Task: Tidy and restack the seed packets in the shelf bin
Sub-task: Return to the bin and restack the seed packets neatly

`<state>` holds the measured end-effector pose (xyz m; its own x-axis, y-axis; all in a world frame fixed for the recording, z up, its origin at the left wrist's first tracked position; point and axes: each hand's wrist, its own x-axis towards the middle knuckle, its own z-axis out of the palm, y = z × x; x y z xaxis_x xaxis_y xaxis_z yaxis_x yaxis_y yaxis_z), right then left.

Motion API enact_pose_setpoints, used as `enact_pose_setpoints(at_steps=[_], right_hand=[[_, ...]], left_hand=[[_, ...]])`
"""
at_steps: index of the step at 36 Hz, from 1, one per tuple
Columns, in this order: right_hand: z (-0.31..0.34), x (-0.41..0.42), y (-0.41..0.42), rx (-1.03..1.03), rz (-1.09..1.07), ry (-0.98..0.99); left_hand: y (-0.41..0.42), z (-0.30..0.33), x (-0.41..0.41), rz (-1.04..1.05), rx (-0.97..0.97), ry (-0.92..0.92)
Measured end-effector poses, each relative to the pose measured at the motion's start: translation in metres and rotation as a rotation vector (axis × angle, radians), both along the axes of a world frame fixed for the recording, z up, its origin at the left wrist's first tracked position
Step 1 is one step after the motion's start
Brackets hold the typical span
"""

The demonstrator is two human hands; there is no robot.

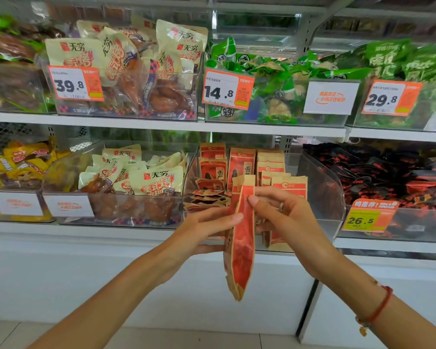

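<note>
A clear shelf bin (322,187) on the lower shelf holds red-and-kraft seed packets. Several packets (241,165) stand upright at its back, and more packets (207,197) lie flat and jumbled at the front left. In front of the bin I hold a small stack of seed packets (239,248) edge-on, hanging downward. My left hand (207,230) grips the stack from the left with thumb and fingers. My right hand (280,212), wearing a ring, pinches the stack near its top from the right; more packets show behind this hand.
Left of the bin stands a clear bin of cream snack packs (136,182); on the right, a bin of black-and-red packs (388,177) with a 26.5 price tag (368,217). The upper shelf (161,123) carries more bins with price tags. White cabinet fronts lie below.
</note>
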<state>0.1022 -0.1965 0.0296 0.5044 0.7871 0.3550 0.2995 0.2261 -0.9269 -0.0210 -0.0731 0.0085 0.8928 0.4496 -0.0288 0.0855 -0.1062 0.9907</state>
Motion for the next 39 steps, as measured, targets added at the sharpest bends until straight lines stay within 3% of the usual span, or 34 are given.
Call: enact_pose_setpoints(at_steps=[12, 24, 27, 33, 36, 39], right_hand=[[-0.009, -0.011, 0.004, 0.027, -0.056, -0.403], [-0.014, -0.019, 0.006, 0.053, -0.227, -0.556], [-0.011, -0.015, 0.006, 0.06, -0.22, -0.497], [-0.004, 0.003, 0.003, -0.019, -0.116, 0.012], [-0.004, 0.008, 0.004, -0.07, -0.105, 0.053], [-0.005, 0.01, 0.005, -0.074, -0.129, -0.041]], left_hand=[[0.003, 0.011, -0.002, 0.343, -0.142, -0.321], [-0.011, 0.008, 0.005, 0.404, -0.142, -0.356], [-0.014, 0.01, 0.005, 0.397, -0.139, -0.348], [-0.004, 0.018, 0.0, 0.297, -0.148, -0.253], [-0.001, 0.017, -0.001, 0.212, -0.155, -0.201], [-0.004, 0.017, -0.001, 0.204, -0.172, -0.229]])
